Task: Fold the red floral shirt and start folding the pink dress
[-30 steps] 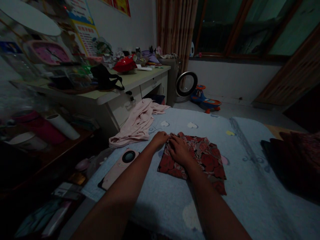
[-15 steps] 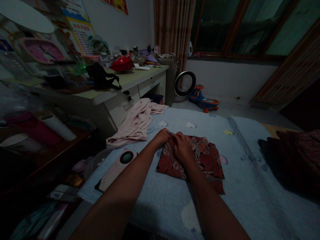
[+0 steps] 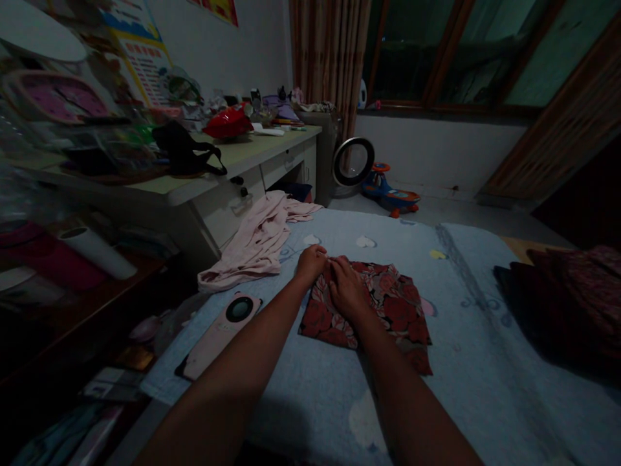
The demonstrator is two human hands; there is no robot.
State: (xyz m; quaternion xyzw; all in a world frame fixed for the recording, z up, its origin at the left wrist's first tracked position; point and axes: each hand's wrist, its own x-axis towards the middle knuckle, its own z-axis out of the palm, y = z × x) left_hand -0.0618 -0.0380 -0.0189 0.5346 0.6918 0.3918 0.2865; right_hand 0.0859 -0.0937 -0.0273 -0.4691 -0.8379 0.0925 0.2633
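Note:
A folded garment in dark red, black and grey floral fabric [image 3: 400, 310] lies on the light blue bedspread [image 3: 466, 388]. At its far left corner, my left hand [image 3: 312, 263] is closed, with the fingers pinching the fabric edge; the fingertips are partly hidden. My right hand [image 3: 348, 288] rests palm down on the garment's left part. Its fingers stretch over the cloth toward my left hand. Left of my left forearm lies a pink phone [image 3: 218, 336] with a round dark camera patch.
A crumpled pale pink garment [image 3: 259, 239] lies along the bed's far left edge. Dark folded clothes [image 3: 567, 310] are stacked at the right. A cluttered desk [image 3: 194, 184] stands at the left, beside a low shelf [image 3: 140, 285]. Beyond the bed is a blue ride-on toy [image 3: 388, 193].
The view has shifted slightly, moving the scene a little left. My right hand's fingers lie flatter on the cloth; my left hand stays at the same corner. The garment looks unchanged.

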